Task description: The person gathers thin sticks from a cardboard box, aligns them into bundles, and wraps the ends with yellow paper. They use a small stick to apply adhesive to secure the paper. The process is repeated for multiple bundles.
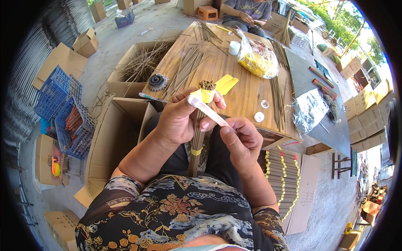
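Observation:
My left hand (pixel 178 117) is closed round the upper part of a bundle of thin brown sticks (pixel 195 161), which stands upright between my knees. Yellow paper (pixel 207 96) wraps the bundle just under its top ends, and a yellow band (pixel 195 152) circles it lower down. A whitish strip of tape or paper (pixel 211 113) runs from the yellow wrap, by my left thumb, down to my right hand (pixel 241 140). My right thumb and fingers pinch that strip's lower end. Beyond the bundle, yellow paper strips (pixel 226 85) lie on the wooden table (pixel 234 104).
Loose sticks (pixel 184 69), a black coiled object (pixel 158 82) and a plastic bag with yellow contents (pixel 258 60) are on the table. Cardboard boxes (pixel 115 138) stand left. Finished-looking bundles (pixel 282 180) lie at lower right. Another person (pixel 247 14) sits across the table.

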Demonstrator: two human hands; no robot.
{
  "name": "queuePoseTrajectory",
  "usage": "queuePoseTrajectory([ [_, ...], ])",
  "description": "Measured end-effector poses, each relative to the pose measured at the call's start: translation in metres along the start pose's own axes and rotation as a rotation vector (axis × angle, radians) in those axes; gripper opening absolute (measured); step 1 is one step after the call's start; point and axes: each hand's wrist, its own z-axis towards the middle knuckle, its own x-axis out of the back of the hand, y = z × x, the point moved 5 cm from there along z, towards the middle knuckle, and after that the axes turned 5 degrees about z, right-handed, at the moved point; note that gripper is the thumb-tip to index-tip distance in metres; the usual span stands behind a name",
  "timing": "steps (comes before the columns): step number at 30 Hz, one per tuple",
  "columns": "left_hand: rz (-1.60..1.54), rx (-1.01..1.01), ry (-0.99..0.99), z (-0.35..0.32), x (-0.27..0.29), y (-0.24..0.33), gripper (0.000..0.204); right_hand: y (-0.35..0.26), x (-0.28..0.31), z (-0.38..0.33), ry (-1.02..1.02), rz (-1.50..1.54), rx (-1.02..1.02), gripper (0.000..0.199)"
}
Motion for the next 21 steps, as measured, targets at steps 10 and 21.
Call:
queuePoseTrajectory([
  [10,0.030,0.017,-0.024,0.000,0.002,0.005,0.038,0.000,0.013,-0.005,0.050,0.228,-0.025,0.008],
  [21,-0.021,0.022,-0.032,0.000,0.003,0.002,0.042,0.003,0.004,-0.003,0.012,0.065,-0.070,0.008],
])
